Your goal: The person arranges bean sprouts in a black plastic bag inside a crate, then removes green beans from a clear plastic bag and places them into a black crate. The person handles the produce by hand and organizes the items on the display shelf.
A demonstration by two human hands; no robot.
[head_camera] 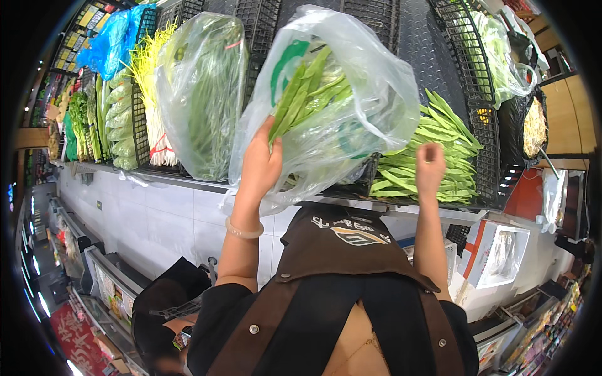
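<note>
My left hand [261, 162] grips a bunch of flat green beans [301, 94] over the mouth of a large clear plastic bag [385, 89] with green print. More greens show inside the bag. My right hand [430, 164] hangs over a pile of flat green beans [451, 136] at the right of the shelf, its fingers curled; whether it holds anything cannot be seen. Left of the bag stands another clear bag [207, 94] of long green vegetables. Beside that lie yellow chives [157, 94] with white stalks, tied with a red band.
Black plastic crates [487, 150] divide the display shelf, whose metal front edge [451, 214] runs before me. A blue bag [110, 47] and bagged vegetables [123, 122] stand far left. Another person [164, 310] is close at my lower left. An open white box [501, 258] stands at right, below the shelf.
</note>
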